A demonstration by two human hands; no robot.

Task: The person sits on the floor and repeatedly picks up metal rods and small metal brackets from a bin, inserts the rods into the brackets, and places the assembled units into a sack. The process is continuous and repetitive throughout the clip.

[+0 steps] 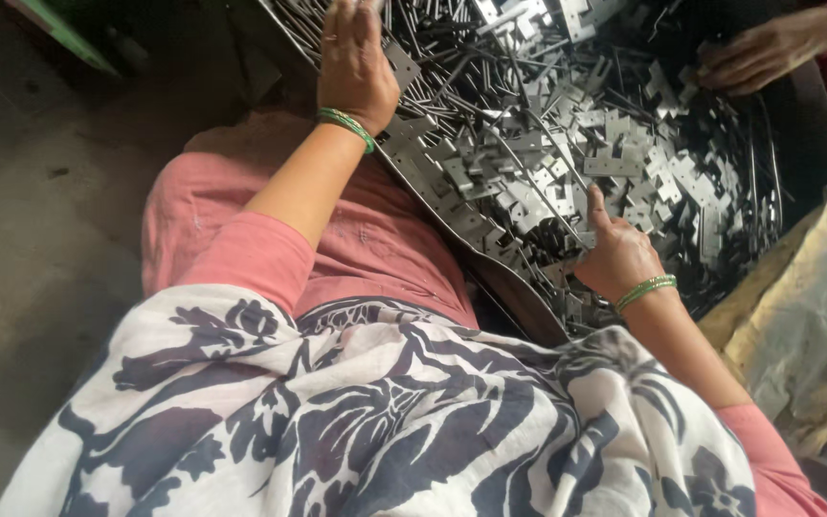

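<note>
- A wide heap of flat grey metal plates (624, 163) mixed with thin rods (452, 96) filled the far right of the scene.
- A dark tray rim (490, 268) bordered the heap on its near side.
- The left hand (356, 62) lay far left on the heap, fingers curled over one plate (400, 65); a firm grip could not be told.
- The right hand (616, 254), near right, pinched among the plates, thumb raised.
- A co-worker's hand (753, 56) rested loosely curled at the far right edge.
</note>
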